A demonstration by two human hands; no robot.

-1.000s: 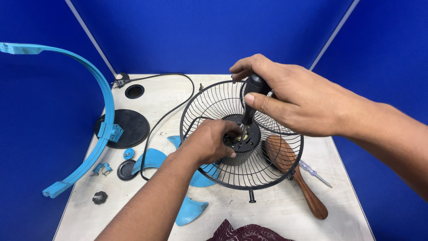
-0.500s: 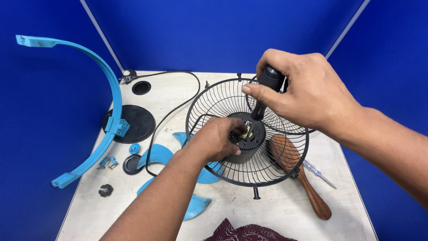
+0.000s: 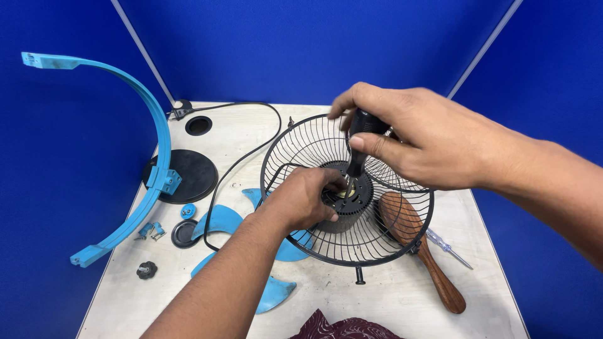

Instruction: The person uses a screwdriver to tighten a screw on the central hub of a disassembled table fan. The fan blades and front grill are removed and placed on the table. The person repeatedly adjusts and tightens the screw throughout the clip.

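Item: black-handled screwdriver (image 3: 363,135), long axis near upright, tip down at the dark round motor hub (image 3: 344,199) in the middle of the black wire fan guard (image 3: 377,242), which lies dished open on the pale surface (image 3: 402,295).

Right hand (image 3: 418,135): above the hub, fingers closed round the handle.

Left hand (image 3: 301,199): nearer the hub, at its left rim, fingers curled on it.

Right of hub: brown wooden brush (image 3: 414,245).

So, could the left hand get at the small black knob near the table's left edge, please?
Probably yes: the knob lies in the open with nothing over it, but the left hand is gripping the fan's hub and would have to let go.
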